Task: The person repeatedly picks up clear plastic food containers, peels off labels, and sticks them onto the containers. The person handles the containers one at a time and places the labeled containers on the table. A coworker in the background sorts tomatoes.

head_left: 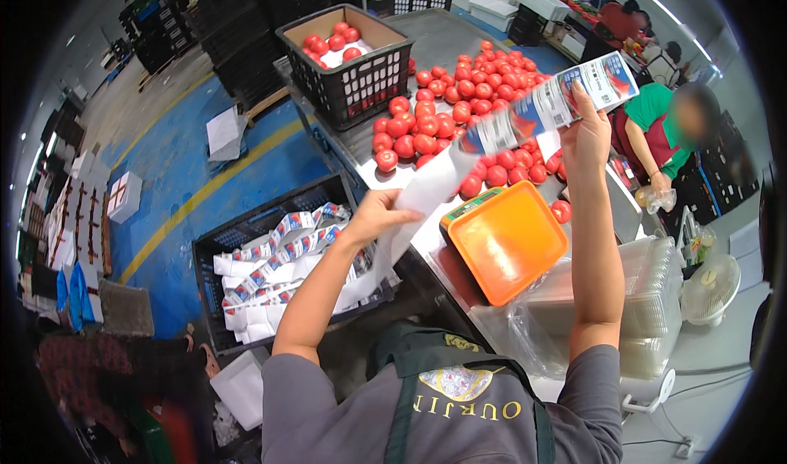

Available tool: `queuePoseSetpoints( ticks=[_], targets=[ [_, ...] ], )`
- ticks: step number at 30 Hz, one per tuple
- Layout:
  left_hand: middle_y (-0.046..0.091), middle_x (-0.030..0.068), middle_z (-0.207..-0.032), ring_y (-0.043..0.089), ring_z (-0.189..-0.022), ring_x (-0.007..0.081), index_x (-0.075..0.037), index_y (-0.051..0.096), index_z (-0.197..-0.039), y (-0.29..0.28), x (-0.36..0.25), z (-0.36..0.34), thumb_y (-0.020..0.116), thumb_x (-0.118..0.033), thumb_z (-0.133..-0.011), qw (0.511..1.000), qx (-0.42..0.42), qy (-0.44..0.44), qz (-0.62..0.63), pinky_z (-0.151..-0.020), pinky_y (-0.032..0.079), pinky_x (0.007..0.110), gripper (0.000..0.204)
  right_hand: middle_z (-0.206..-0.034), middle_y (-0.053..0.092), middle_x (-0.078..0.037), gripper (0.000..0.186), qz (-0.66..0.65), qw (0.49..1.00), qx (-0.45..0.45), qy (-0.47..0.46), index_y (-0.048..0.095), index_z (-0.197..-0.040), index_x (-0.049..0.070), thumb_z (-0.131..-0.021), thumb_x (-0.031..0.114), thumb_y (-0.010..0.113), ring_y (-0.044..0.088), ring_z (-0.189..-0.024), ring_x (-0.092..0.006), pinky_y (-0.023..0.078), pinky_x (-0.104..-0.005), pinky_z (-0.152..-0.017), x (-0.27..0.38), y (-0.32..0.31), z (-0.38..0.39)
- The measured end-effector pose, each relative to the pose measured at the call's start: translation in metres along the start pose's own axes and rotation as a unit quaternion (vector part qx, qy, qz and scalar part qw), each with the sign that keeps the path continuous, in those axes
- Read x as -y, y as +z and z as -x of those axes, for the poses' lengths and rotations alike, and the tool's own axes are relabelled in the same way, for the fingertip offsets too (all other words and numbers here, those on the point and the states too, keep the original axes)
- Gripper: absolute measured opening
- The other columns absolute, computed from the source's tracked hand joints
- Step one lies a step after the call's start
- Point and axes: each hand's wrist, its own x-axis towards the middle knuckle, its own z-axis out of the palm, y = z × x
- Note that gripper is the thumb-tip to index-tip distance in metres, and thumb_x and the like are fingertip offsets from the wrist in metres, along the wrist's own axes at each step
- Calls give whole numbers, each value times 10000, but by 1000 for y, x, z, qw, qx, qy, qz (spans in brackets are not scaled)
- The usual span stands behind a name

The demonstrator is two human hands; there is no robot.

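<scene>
A long strip of printed labels (537, 113) stretches at a slant between my hands, above the tomatoes. My right hand (587, 133) grips the printed part near its upper end, thumb on top. Lower down, my left hand (377, 218) pinches the plain white stretch, which hangs on toward a black crate (215, 333). Folded lengths of the same label strip (275, 279) fill that crate. Many loose red tomatoes (426, 124) lie on the table beyond my hands. Between my forearms sits a scale with an orange tray (508, 238), its tray bare.
A black basket (361, 87) holding some tomatoes stands at the table's far left. Stacked clear plastic boxes (643, 308) and a white fan (710, 290) are at the right. A co-worker in green (653, 107) handles a clear bag beyond the table's right side.
</scene>
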Motion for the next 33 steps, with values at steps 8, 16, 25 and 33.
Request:
queuePoseSetpoints(
  ticks=[8,16,25,33],
  targets=[
    [584,86,-718,603,-599,223,-41,538,-826,-4,-73,-16,689,-129,-733,765,-375,264,-453,-554,456,321,198,-727,578,-60,115,-25,986,-98,134,539,-861,17,-818,93,613,562,-588,-154,442,-268,-479,11,-34,-62],
    [609,61,-1023,572,-925,123,-3,511,-1170,6,-59,11,718,-92,-720,996,-37,64,-54,-828,452,271,503,-1313,390,-181,695,352,861,279,-238,409,-1284,60,-717,265,755,441,-1200,-295,400,-415,-979,10,85,-33],
    [641,51,-933,592,-828,105,-6,605,-1047,-14,-138,18,748,-240,-718,976,99,94,-168,-754,462,252,428,-1011,635,-95,404,413,733,427,-331,603,-1028,62,-642,-55,631,586,-1003,-260,414,-347,-913,-76,72,62],
    [407,175,-1223,451,-1122,338,-47,291,-1345,7,-134,49,784,-393,-607,676,-357,361,-534,-933,404,395,952,-766,645,-72,161,652,548,304,-427,592,-898,42,-738,36,597,619,-720,-174,489,-331,-668,-17,167,74]
  ],
)
